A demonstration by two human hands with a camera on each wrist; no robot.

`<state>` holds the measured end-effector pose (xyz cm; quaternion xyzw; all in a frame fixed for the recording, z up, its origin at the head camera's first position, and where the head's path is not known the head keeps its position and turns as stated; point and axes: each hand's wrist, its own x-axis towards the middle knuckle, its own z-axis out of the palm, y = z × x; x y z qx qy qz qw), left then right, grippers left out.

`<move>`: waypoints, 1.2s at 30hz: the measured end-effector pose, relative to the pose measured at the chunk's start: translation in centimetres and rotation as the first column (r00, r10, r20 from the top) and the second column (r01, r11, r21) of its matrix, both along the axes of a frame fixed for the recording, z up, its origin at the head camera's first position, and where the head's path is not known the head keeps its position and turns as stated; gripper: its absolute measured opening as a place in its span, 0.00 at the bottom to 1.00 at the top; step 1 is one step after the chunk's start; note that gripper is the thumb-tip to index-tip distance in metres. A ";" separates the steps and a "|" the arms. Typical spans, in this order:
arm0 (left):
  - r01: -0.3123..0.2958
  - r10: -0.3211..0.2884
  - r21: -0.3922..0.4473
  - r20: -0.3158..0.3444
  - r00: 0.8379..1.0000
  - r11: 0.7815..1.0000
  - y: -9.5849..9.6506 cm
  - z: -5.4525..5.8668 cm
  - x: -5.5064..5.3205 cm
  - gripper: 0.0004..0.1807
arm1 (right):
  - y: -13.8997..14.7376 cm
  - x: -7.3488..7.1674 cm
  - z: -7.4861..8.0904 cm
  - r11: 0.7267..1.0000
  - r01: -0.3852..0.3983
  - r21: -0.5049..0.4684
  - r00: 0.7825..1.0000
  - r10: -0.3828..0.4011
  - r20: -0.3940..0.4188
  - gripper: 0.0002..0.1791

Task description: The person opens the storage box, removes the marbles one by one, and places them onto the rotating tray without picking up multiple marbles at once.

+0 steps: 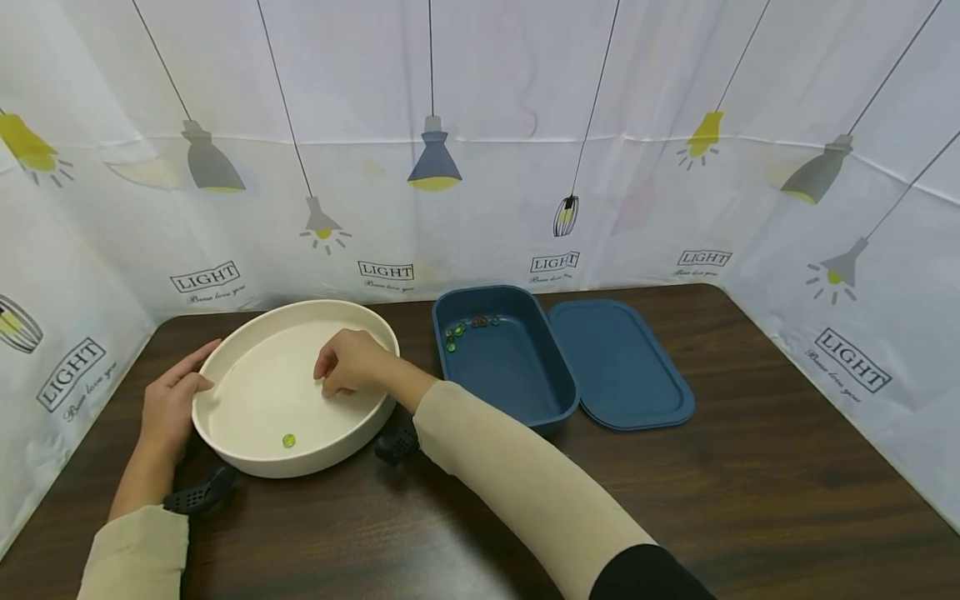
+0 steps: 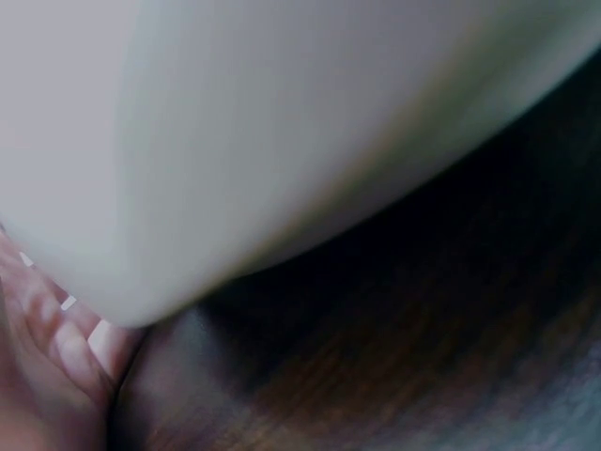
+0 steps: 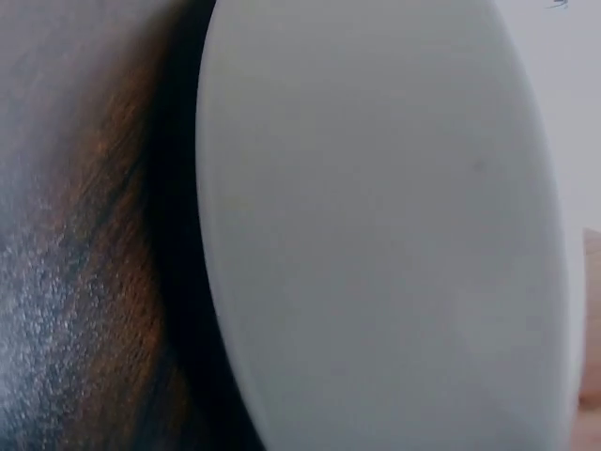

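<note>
A round cream tray [image 1: 258, 400] with a raised rim stands at the left of the table. My left hand [image 1: 168, 404] grips its left edge, the thumb at the rim and the other fingers along the outer wall. Inside the tray, my right hand [image 1: 356, 364] is low over the floor with its fingers bent; whether a marble is between the fingertips is hidden. One yellow-green marble [image 1: 288, 440] lies near the tray's front. The left wrist view has the tray's underside [image 2: 282, 122] beside the fingers; in the right wrist view, its outer wall [image 3: 376, 225] blocks the fingertips.
Right of the tray stands a blue rectangular container [image 1: 510, 379], with several green and reddish marbles [image 1: 459, 331] in its far left corner. A flat blue lid [image 1: 622, 362] lies against its right side. A lamp-printed white curtain [image 1: 480, 217] hangs behind the dark wooden table [image 1: 750, 467].
</note>
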<state>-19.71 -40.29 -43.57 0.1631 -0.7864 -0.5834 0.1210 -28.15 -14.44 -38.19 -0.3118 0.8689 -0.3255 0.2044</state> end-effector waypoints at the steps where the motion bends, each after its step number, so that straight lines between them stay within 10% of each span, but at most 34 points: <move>1: 0.000 0.000 -0.004 0.007 1.000 1.000 0.0 0.0 0.0 0.32 | 0.1 0.0 0.1 1.000 -0.005 -0.012 1.000 0.006 0.001 0.08; 18: -0.007 0.010 -0.051 0.062 0.998 0.999 0.1 -0.3 0.0 0.32 | 7.3 -1.9 4.2 0.970 0.052 -0.236 0.998 -0.043 0.042 0.16; 36: -0.010 0.013 -0.059 0.048 0.999 0.998 0.2 -0.1 0.0 0.32 | 14.0 -5.5 3.8 0.932 0.242 -0.269 0.970 -0.226 0.090 0.12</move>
